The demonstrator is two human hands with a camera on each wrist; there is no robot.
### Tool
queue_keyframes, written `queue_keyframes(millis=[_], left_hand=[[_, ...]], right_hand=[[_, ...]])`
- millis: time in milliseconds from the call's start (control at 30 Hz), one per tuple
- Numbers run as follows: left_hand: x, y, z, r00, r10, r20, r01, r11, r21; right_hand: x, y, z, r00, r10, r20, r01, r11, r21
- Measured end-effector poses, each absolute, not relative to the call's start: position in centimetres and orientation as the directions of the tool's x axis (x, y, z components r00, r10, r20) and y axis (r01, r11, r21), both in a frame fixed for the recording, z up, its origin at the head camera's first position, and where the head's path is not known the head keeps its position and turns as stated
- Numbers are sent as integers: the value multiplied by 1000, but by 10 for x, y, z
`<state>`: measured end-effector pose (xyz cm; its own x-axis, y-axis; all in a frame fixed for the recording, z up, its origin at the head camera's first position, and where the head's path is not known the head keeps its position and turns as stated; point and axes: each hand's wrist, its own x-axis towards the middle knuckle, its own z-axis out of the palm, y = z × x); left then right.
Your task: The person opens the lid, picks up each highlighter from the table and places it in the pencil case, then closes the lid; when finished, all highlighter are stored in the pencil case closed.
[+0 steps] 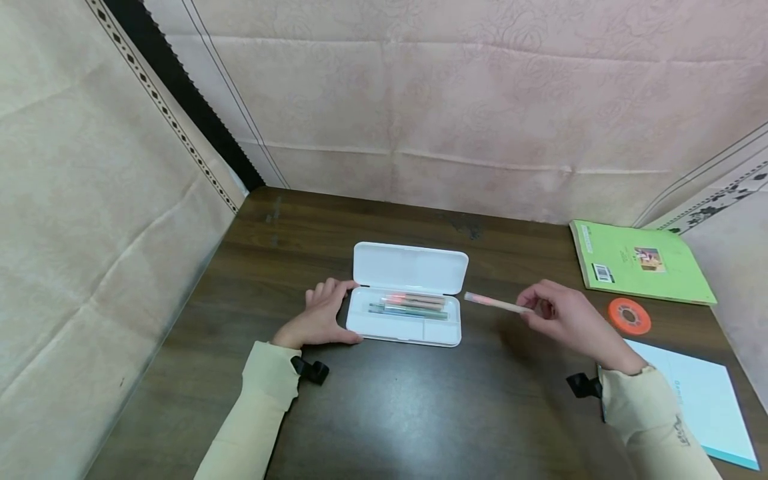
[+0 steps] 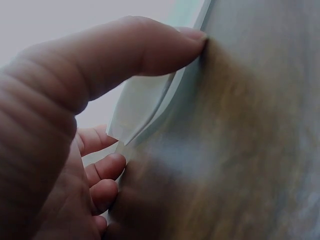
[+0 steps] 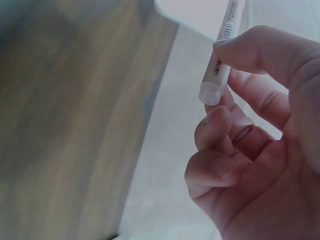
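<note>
A white pencil case [image 1: 396, 331] lies with its lid [image 1: 411, 268] raised at the back. Several slim pens [image 1: 414, 307], pinkish and blue-green, lie side by side in its tray. My left hand [image 1: 325, 313] holds the case's left end, thumb at the front edge and index finger near the hinge. Close up in the left wrist view, the thumb [image 2: 145, 47] lies along the case wall [image 2: 140, 102]. To the right of the case, my right hand [image 1: 561, 317] pinches the end of a pale pen [image 1: 493, 303], its pinkish end towards the case. Its barrel [image 3: 218, 67] carries a barcode and dark lettering.
A green book [image 1: 645, 263] lies at the back right of the dark wooden table [image 1: 396, 413]. An orange ring-shaped roll [image 1: 629, 316] lies in front of it. Nearer, a light blue booklet [image 1: 702, 393] is partly under the right forearm. Pale cloth [image 1: 450, 113] hangs behind.
</note>
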<state>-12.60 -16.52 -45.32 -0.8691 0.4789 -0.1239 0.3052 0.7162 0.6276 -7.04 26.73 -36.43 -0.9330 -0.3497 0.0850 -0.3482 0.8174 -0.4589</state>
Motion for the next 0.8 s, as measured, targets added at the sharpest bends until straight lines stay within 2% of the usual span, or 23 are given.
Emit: queue_keyframes(millis=[167, 367, 800], left_hand=[[-126, -165, -453, -868, 480, -126, 303, 713, 632], [-126, -166, -453, -870, 479, -118, 308, 714, 629], [-126, -166, -453, -869, 480, -120, 310, 717, 624]], right_hand=[[-82, 240, -357, -927, -375, 31, -340, 799, -496], [-93, 206, -351, -899, -436, 43, -387, 744, -544], [-101, 152, -364, -838, -540, 71, -493, 697, -521]])
